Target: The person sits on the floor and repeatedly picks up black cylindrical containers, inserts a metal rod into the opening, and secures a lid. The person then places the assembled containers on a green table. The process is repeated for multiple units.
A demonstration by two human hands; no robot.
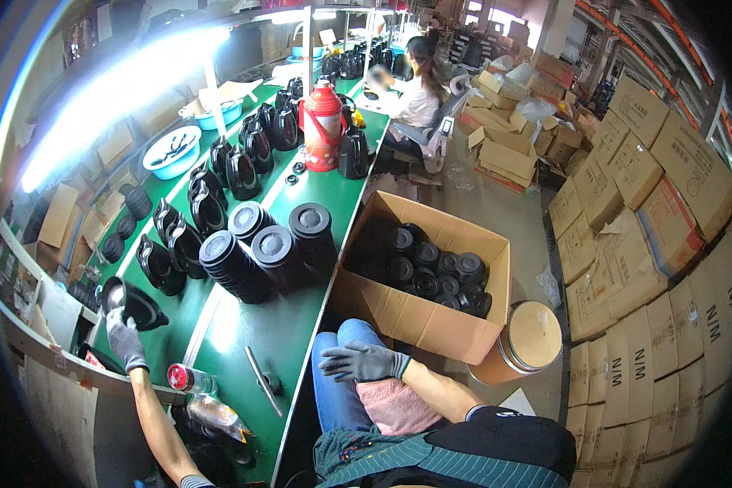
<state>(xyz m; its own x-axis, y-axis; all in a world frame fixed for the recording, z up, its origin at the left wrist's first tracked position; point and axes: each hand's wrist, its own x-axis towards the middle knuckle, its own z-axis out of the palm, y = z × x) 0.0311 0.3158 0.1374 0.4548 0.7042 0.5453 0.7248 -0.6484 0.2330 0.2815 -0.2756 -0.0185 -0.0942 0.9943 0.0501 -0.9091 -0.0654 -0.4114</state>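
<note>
Jug (145,311) tilted at near left, its edge pinched by the left hand (125,340): a handling step, seemingly! Right hand (364,363) lies spread over the lap (340,407); next move likely wants steady support.

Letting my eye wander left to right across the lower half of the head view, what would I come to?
Gloved left hand, red-lidded clear jar, slim metal rod, gloved right hand, round drum, stacked cardboard boxes.
</note>
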